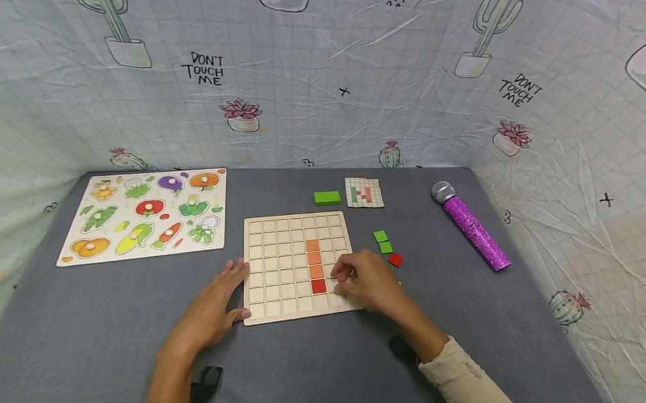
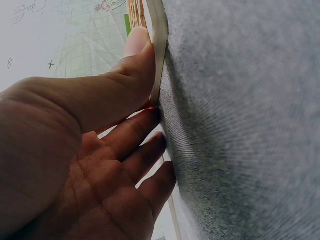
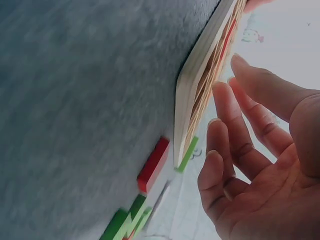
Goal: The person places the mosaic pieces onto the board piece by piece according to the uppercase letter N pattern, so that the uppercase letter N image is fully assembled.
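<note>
In the head view, my left hand [image 1: 215,305] lies with its fingers extended along the left edge of the wooden grid board [image 1: 283,271], thumb touching near its near-left corner. My right hand [image 1: 369,280] is over the board's right side, thumb and fingers bent toward each other with a narrow gap. On the board, one column carries three orange tiles [image 1: 314,259] with a red tile [image 1: 318,286] just below them. Right of the board lie two loose green tiles [image 1: 383,242] and a loose red tile [image 1: 396,259]; well farther right lies a glittery purple microphone [image 1: 476,231]. Just beyond the board's far edge are a green block [image 1: 326,198] and a small pattern card [image 1: 364,192]; to its left, a vegetable puzzle board [image 1: 141,217]. On the cloth backdrop [image 1: 296,60] behind the board I can read "DON'T TOUCH ME" twice. The left wrist view adds my palm, hidden from above, and my thumb against the board's pale edge, fingers loosely spread below. The right wrist view shows what the head view leaves unclear: nothing between my right thumb and fingers, and the thick side of the loose red tile; whether those fingertips touch the board, I cannot tell.
</note>
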The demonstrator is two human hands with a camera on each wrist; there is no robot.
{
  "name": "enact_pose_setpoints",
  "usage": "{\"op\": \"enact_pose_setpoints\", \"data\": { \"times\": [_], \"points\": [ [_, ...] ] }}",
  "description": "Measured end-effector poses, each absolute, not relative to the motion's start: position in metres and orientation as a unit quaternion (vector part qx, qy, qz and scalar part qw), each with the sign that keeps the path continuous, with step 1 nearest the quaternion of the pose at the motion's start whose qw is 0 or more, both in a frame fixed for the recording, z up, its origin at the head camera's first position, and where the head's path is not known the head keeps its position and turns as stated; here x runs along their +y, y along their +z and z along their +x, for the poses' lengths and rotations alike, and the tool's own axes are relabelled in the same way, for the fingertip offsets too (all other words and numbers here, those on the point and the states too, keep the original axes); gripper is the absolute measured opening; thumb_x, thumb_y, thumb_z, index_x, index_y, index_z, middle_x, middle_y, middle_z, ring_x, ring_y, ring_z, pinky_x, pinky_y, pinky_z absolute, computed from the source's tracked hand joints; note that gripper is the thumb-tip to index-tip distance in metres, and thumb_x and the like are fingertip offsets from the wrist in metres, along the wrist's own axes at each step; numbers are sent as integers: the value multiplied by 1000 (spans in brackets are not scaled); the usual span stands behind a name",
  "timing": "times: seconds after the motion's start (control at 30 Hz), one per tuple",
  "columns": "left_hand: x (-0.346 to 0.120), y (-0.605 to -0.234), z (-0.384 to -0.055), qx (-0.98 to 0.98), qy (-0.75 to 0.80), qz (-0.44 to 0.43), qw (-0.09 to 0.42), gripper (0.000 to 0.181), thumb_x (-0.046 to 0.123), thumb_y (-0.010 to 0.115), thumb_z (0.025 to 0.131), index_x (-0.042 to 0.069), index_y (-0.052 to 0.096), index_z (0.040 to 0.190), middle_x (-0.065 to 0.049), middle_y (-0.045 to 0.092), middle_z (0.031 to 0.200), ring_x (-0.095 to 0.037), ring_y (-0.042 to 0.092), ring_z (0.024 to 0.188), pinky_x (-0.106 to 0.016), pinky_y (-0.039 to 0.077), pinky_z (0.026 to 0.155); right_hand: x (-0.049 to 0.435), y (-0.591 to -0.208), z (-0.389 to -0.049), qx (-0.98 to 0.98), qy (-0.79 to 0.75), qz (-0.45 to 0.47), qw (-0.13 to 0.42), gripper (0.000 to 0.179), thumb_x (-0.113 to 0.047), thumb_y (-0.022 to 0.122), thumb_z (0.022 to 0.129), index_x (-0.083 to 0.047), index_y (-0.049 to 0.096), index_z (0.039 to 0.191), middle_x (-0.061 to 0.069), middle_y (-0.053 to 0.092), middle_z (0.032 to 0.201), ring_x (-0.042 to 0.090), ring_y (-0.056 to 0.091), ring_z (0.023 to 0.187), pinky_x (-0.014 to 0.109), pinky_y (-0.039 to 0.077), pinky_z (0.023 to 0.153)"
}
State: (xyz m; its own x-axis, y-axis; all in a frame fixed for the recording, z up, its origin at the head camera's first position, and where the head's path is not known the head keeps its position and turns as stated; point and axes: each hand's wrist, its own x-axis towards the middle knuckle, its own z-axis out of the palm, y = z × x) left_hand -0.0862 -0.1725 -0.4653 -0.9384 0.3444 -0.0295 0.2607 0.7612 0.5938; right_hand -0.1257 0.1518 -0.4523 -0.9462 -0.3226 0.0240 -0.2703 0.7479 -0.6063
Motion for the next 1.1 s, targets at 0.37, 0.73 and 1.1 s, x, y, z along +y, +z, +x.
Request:
{"op": "enact_pose_setpoints", "data": {
  "times": [0.37, 0.73, 1.1],
  "points": [
    [-171, -464, -86, 938, 300, 158, 69, 85, 4, 84, 88, -4, 41, 160, -24, 34, 171, -47, 28, 160, -66, 28, 126, 179, -451, -122, 930, -337, -139, 42, 28, -4, 94, 78, -14, 80, 100, 1, 76, 90, 17, 67, 87, 30, 56, 78],
    [-172, -463, -86, 938, 302, 159, 68, 84, 4, 84, 88, -4, 41, 160, -23, 34, 171, -47, 28, 160, -66, 28, 126, 202, -452, -121, 947, -296, -122, 30, 33, -6, 95, 75, -15, 80, 104, 0, 77, 97, 21, 66, 92, 40, 52, 87],
    [-170, -463, -85, 938, 302, 155, 69, 85, 4, 84, 88, -3, 41, 160, -23, 34, 171, -47, 28, 160, -66, 28, 126, 210, -458, -121, 956, -260, -134, 24, 32, -2, 94, 75, -16, 82, 102, 0, 75, 91, 20, 62, 91, 41, 49, 85]
  ]
}}
